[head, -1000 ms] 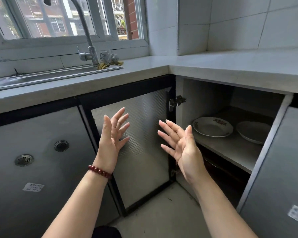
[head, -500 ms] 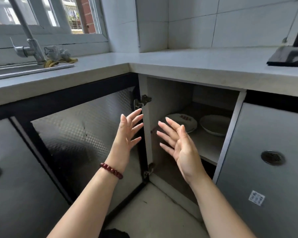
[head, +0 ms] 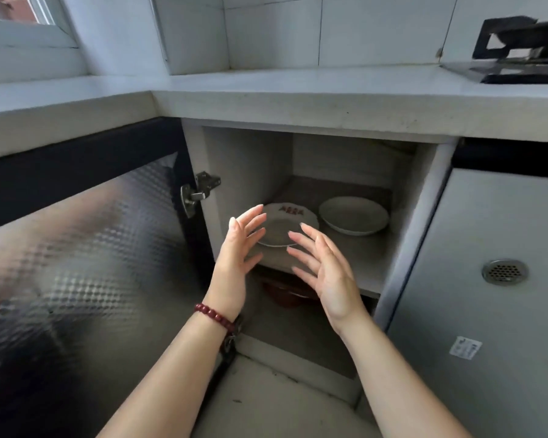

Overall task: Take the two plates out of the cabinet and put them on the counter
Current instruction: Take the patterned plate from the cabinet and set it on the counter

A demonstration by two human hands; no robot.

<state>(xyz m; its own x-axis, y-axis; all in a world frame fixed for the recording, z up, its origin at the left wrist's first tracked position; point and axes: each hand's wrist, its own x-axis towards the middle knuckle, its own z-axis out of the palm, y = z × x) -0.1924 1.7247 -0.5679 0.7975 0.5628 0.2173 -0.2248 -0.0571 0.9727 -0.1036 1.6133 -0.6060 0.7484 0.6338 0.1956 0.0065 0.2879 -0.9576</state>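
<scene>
Cabinet [head: 250, 159] shelf: hands [head: 282, 263] partly hide plate [head: 282, 226].

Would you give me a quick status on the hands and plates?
Left hand and right hand open, empty, before the cabinet. Patterned plate and plain plate both on the shelf. Door open, nothing blocking.

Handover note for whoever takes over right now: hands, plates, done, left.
Left hand: open, empty, in front of the cabinet opening.
Right hand: open, empty, beside it.
Patterned plate and plain plate: both on the upper shelf, door open.
Done: cabinet opened. No plate grasped.
Left: lift both plates onto the counter.
</scene>
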